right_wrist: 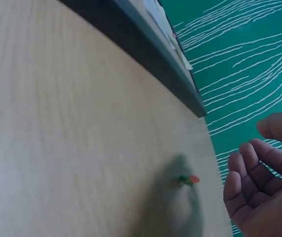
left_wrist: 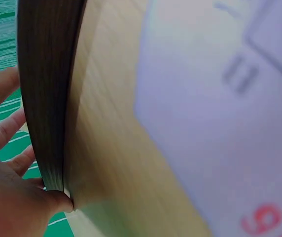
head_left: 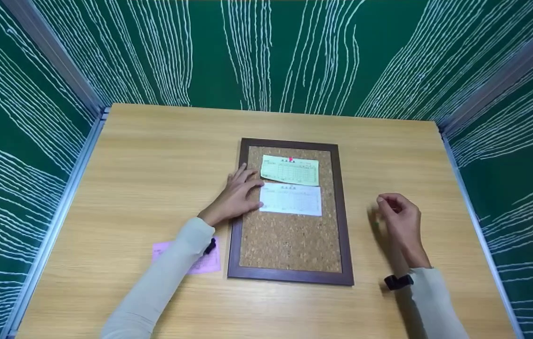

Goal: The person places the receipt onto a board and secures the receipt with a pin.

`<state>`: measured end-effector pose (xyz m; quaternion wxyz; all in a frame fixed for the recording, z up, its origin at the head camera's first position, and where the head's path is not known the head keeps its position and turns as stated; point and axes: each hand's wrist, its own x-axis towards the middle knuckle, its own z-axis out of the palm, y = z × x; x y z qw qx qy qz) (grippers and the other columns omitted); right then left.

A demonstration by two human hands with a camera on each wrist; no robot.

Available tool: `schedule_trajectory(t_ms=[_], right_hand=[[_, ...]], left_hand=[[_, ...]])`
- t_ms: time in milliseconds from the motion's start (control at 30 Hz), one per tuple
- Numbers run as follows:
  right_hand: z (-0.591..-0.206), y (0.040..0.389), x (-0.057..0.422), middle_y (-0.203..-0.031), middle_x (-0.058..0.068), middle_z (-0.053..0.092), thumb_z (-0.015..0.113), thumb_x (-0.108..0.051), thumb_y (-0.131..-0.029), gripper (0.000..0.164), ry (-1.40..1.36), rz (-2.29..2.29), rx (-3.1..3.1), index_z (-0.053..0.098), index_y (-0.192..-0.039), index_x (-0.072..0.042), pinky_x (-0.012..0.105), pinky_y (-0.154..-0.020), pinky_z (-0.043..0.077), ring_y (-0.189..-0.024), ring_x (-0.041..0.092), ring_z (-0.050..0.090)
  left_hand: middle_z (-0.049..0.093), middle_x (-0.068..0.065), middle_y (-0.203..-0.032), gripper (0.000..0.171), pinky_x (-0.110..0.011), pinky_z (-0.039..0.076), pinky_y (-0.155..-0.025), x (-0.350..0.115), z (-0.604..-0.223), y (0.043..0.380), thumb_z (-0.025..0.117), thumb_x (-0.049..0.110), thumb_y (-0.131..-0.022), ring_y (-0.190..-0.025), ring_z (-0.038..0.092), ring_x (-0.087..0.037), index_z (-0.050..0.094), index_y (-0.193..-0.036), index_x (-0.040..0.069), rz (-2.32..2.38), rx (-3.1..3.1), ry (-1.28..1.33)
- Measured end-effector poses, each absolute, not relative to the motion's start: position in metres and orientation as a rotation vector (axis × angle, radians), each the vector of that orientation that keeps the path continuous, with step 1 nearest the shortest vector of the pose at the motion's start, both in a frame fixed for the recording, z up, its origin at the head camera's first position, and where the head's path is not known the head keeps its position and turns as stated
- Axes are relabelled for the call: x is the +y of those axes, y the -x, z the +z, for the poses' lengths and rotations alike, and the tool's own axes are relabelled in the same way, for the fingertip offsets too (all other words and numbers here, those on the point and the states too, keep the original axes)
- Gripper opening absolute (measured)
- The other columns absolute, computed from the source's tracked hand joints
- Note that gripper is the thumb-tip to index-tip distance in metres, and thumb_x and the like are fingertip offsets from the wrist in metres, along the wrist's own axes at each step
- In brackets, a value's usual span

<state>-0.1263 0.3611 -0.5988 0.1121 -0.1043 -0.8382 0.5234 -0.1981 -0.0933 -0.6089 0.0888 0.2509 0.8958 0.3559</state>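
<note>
My left hand (head_left: pixel 238 190) lies across the left side of a dark-framed cork board (head_left: pixel 290 242). Its thumb and index fingertip touch the left edge of a white paper slip (head_left: pixel 291 201), its fingers spread. Just above that slip, a pale green slip (head_left: pixel 290 172) is fixed at its top by a red pushpin (head_left: pixel 290 159). To the right of the board my right hand (head_left: pixel 403 221) hovers over the table, fingers loosely bent, with nothing visible between them in the right wrist view. Small green and orange pushpins (right_wrist: pixel 188 180) lie on the table below it.
A pink slip (head_left: pixel 207 263) lies left of the board, partly covered by the left forearm. The wooden table (head_left: pixel 163 155) is enclosed by green panels with white lines (head_left: pixel 210 52) at the back and sides. Each wrist wears a dark device (head_left: pixel 398 282).
</note>
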Motion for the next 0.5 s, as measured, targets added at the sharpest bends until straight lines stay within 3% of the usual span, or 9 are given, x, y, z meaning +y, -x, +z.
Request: schedule_trajectory(t_ms=[100, 300, 500], right_hand=[[-0.603, 0.126, 0.362, -0.109, 0.005, 0.075, 0.070, -0.012, -0.108, 0.026, 0.328, 1.517, -2.503, 0.075, -0.126, 0.007, 0.013, -0.080, 0.054, -0.091, 0.005, 0.067], [-0.605, 0.124, 0.360, -0.120, 0.020, 0.075, 0.071, -0.011, -0.108, 0.027, 0.303, 1.468, -2.560, 0.074, -0.129, 0.006, 0.011, -0.084, 0.051, -0.094, 0.002, 0.065], [-0.593, 0.115, 0.354, -0.124, 0.030, 0.070, 0.072, -0.002, -0.105, 0.026, 0.181, 1.535, -2.521, 0.072, -0.126, 0.013, 0.010, -0.083, 0.050, -0.094, 0.003, 0.064]], left_hand=[[0.033, -0.016, -0.177, 0.061, -0.070, -0.002, -0.132, -0.095, -0.609, 0.198, 0.085, 0.033, -0.097, -0.170, 0.000, -0.041, 0.066, -0.150, 0.011, 1.045, 2.653, -0.748], [0.031, -0.014, -0.179, 0.066, -0.070, -0.002, -0.132, -0.099, -0.607, 0.196, 0.086, 0.036, -0.096, -0.171, 0.000, -0.039, 0.064, -0.154, 0.013, 1.031, 2.641, -0.751], [0.027, -0.012, -0.181, 0.071, -0.071, -0.005, -0.131, -0.100, -0.606, 0.195, 0.086, 0.042, -0.095, -0.171, -0.001, -0.037, 0.063, -0.157, 0.014, 1.016, 2.645, -0.753]])
